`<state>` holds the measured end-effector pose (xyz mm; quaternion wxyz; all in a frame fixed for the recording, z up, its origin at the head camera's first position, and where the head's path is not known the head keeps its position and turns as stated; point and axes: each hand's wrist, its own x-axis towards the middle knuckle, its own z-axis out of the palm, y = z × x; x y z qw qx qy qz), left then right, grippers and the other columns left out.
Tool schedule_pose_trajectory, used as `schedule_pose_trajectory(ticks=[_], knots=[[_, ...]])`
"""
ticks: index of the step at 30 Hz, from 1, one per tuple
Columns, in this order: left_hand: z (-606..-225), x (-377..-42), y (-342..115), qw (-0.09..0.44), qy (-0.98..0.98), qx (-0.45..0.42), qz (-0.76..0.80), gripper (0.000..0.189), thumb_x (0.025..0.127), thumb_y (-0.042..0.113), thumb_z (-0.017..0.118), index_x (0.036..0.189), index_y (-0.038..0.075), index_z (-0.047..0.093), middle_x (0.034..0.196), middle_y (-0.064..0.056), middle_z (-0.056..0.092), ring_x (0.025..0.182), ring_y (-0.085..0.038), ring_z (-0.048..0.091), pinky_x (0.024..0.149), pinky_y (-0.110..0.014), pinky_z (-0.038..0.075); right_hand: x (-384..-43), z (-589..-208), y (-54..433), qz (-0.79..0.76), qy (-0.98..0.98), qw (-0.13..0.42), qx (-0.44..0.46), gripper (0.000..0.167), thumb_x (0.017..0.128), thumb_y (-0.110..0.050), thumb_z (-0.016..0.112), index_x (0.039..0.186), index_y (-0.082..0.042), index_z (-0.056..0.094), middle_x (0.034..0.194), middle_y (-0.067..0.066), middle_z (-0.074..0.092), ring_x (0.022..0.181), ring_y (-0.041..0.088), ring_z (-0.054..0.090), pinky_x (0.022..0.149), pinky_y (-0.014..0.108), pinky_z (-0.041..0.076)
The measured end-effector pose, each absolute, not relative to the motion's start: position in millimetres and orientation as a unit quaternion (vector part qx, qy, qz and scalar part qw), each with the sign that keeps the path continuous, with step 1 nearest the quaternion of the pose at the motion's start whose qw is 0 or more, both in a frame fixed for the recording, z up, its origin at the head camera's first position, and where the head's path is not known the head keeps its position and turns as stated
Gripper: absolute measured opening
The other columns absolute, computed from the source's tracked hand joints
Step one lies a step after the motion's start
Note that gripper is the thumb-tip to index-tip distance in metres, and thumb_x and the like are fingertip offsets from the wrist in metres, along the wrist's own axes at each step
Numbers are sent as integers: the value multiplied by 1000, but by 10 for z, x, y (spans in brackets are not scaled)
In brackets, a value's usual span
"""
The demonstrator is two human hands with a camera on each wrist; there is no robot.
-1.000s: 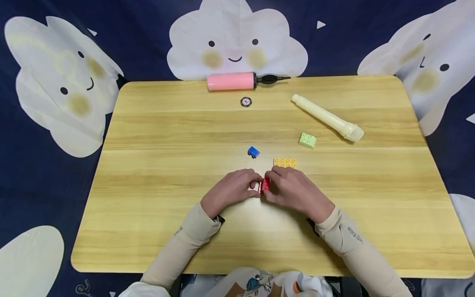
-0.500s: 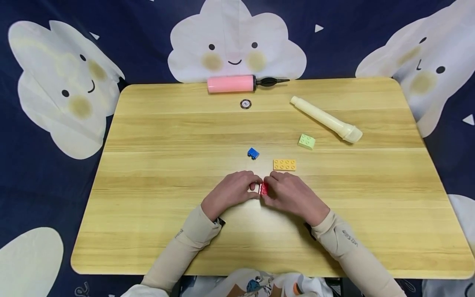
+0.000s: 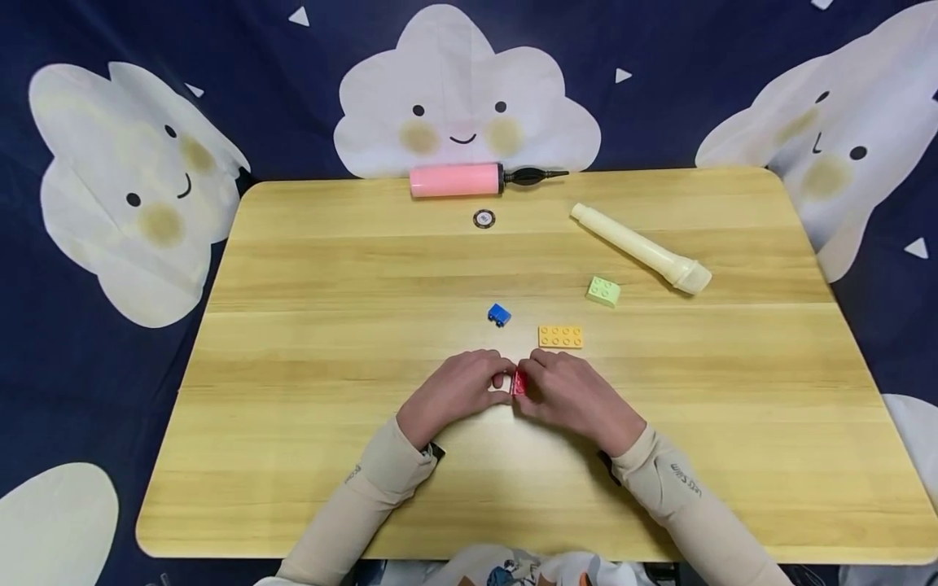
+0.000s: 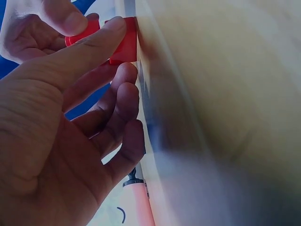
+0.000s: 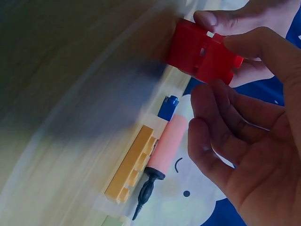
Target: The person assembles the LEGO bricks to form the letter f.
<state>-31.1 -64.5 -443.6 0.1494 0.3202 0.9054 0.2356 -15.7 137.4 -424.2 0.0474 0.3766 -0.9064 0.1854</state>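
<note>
On my head feed I have the left hand and right hand meeting around the middle of the wooden table, left thumb and fingertips pinching one red toy brick, right thumb and fingers pinching another red toy brick against it, though I can't tell whether the two are locked together. Just beyond them lie a yellow brick and a small blue brick, with a light-green brick farther toward the far right corner and a pink hand pump along the far edge.
</note>
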Motion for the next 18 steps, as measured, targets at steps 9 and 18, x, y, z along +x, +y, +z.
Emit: schedule_pose_trajectory(ticks=[9, 18], knots=[[-4450, -294, -650, 142, 905, 319, 241, 25, 88, 32, 78, 103, 14, 69, 81, 8, 54, 74, -9, 48, 68, -25, 41, -143, -4251, 1359, 180, -907, 48, 378, 21, 79, -22, 78, 81, -8, 62, 72, -3, 49, 60, 11, 46, 56, 26, 44], [-4442, -292, -640, 149, 902, 322, 247, 24, 89, 31, 78, 102, 14, 67, 79, 8, 55, 74, -8, 49, 68, -24, 42, -140, -4241, 1356, 175, -910, 37, 375, 22, 80, -23, 77, 83, -8, 62, 73, -3, 49, 60, 12, 46, 56, 26, 42]])
